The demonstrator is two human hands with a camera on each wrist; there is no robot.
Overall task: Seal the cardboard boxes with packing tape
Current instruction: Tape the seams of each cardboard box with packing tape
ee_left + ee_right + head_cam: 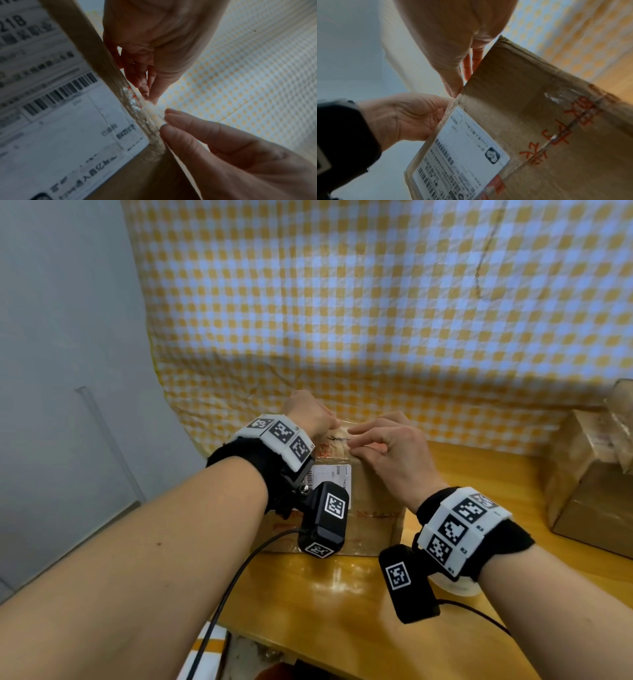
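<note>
A brown cardboard box [373,501] with a white shipping label [330,474] stands on the wooden table [342,594]. Both hands meet on its top edge. My left hand [331,423] pinches a short clear tape strip [339,434] between thumb and forefinger. In the left wrist view that pinch [163,121] sits on the crinkled tape strip [154,111] at the box [82,27] edge. My right hand [356,441] has curled fingers and grips the strip's other end [150,98]. The right wrist view shows its thumb at the box [522,94] rim.
A tape roll [455,585] lies on the table under my right wrist. More cardboard boxes [582,474] stand at the right edge. A yellow checked cloth [376,320] hangs behind the table. A grey wall [61,337] is on the left.
</note>
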